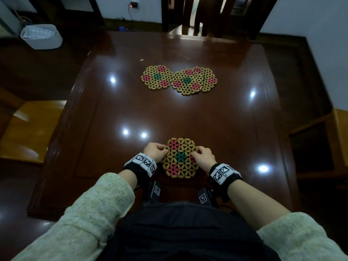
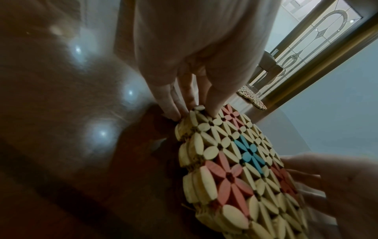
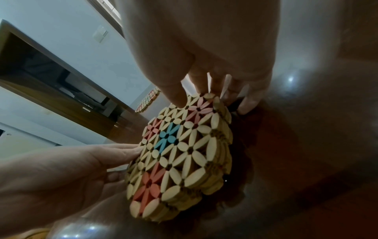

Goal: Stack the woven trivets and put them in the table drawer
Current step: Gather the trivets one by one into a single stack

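A stack of woven trivets [image 1: 180, 159], with yellow, pink and green flower patterns, lies near the front edge of the dark wooden table [image 1: 226, 119]. My left hand [image 1: 155, 150] pinches its left edge, with the thumb on top and the fingers [image 2: 174, 111] at the rim. On the opposite edge my right hand [image 1: 204, 154] pinches the same way, thumb [image 3: 175, 98] on top. The stack's side [image 3: 220, 161] shows several layers. At the far middle of the table lie a single trivet [image 1: 157, 77] and two overlapping trivets [image 1: 195, 81]. No drawer is visible.
A wooden chair [image 1: 207, 16] stands at the table's far side. On the floor at the back left sits a white basket [image 1: 41, 36]. Wooden seats flank the table on the left [image 1: 33, 129] and right [image 1: 339, 132]. A small speck [image 1: 141, 60] lies beyond the far trivets.
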The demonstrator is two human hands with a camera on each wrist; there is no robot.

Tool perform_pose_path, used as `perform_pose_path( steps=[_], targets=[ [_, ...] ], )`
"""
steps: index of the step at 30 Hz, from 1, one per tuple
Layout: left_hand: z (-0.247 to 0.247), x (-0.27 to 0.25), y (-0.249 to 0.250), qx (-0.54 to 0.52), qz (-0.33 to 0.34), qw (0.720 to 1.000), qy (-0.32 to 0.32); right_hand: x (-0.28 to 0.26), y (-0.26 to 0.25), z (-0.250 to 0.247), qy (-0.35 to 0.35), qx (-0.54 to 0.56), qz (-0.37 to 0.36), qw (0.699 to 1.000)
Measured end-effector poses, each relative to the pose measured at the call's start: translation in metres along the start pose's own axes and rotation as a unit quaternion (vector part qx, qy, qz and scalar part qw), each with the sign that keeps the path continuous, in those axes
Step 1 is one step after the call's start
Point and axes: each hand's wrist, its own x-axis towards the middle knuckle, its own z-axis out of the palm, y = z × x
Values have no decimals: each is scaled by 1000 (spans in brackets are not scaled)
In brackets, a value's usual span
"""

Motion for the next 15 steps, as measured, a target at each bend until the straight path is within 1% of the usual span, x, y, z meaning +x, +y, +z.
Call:
perform_pose_path(
  steps=[5, 10, 13, 15],
  targets=[
    [0, 1, 0, 3, -3, 1000, 6, -3, -4, -2, -3, -30, 7, 1000],
    [-3, 0, -1, 31, 16, 999, -2, -5, -2, -7, -17, -89, -3, 996],
    [-9, -6, -4, 64, 39, 997, 7, -12, 5, -14, -1, -70, -3, 998],
    [-14, -12, -7, 114, 55, 992, 21, -17, 11, -19, 14, -50, 1, 999]
  ],
)
